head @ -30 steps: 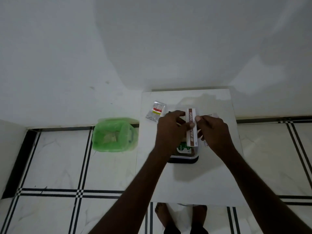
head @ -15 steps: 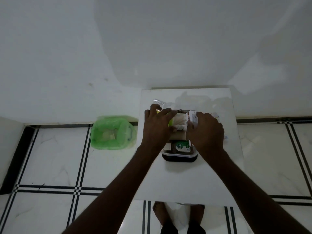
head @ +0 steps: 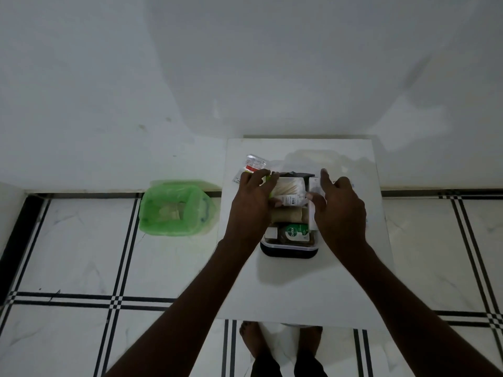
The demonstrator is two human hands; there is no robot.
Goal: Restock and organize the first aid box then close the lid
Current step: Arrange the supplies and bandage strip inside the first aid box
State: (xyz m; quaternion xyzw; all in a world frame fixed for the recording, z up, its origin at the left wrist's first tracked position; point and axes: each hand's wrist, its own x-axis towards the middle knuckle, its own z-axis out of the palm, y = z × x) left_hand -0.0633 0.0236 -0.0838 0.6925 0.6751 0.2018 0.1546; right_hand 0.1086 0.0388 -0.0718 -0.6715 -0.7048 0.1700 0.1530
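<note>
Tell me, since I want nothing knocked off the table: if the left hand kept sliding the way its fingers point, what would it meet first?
The left hand points away from the person. Just past its fingertips lies the small clear packet with the red label on the white table, probably first, though the hand's height is unclear.

White tabletop (head: 299,289). First aid box (head: 289,251): dark, near-black body with a pale rim. Between the left hand (head: 251,206) and the right hand (head: 339,210): a white pack (head: 290,190) with a barcode label, a beige roll (head: 287,215), and a bottle (head: 295,233) with a green label and white lettering. Just beyond the left hand: a clear sachet (head: 254,164) with a red band. Well left of the left hand: a translucent green bin (head: 174,209). Floor (head: 81,254): white marbled tiles with black double-line borders. Wall (head: 245,63): plain white.
</note>
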